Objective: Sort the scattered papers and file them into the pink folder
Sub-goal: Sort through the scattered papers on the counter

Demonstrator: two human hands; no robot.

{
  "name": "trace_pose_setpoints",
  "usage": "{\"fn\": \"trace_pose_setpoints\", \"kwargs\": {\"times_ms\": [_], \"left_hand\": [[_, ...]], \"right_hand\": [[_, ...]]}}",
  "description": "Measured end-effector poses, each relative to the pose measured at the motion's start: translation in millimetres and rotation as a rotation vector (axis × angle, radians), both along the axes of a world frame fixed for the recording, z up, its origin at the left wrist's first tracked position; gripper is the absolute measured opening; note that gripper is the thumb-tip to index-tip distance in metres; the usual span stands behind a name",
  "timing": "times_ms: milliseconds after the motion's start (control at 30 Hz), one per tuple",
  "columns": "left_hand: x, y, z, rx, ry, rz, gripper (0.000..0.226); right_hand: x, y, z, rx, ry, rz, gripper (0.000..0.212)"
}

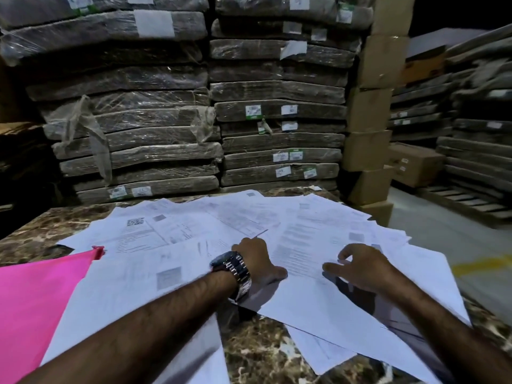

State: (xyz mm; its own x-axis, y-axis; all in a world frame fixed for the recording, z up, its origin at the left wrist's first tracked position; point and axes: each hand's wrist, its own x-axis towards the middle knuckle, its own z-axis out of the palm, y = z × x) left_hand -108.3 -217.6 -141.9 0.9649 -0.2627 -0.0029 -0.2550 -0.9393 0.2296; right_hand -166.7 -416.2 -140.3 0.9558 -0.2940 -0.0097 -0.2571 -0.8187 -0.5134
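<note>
There was only one view, worn on the person's head, wide-angled, facing forward and tipped down. It sat close above the marble table (263,353) and the papers (313,236). The left hand (257,263) and right hand (360,268) reached in from the bottom edge, and the wrapped stacks (279,92) filled the upper half.

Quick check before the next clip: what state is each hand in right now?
Left hand: resting on the papers, fingers hidden; grip cannot be told.
Right hand: open, fingers loosely curled over the papers, holding nothing.
</note>
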Motion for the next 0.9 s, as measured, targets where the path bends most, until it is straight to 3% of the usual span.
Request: {"fn": "trace_pose_setpoints", "kwargs": {"times_ms": [167,367,500,633,700,800,900], "left_hand": [[7,-12,6,0.022,0.063,0.014,0.049],[26,-3,16,-0.163,0.229,0.106,0.048],[32,-4,27,-0.376,0.408,0.054,0.061],[46,-3,22,-0.477,0.381,0.089,0.089],[48,-6,22,-0.569,0.440,0.073,0.076],[42,-14,26,-0.460,0.426,-0.027,0.041],[45,-16,23,-0.481,0.419,-0.060,0.036]], "right_hand": [[-4,-2,2,-0.030,0.037,0.044,0.047],[-5,-3,-1,-0.059,0.037,0.074,0.052],[-7,-5,0,-0.025,0.039,0.080,0.049],[-7,-6,1,-0.003,0.028,0.073,0.047],[-7,-6,1,0.014,0.028,0.073,0.046],[-6,-9,1,0.072,0.016,0.066,0.046],[-9,-14,4,0.110,-0.001,0.041,0.039]]}}
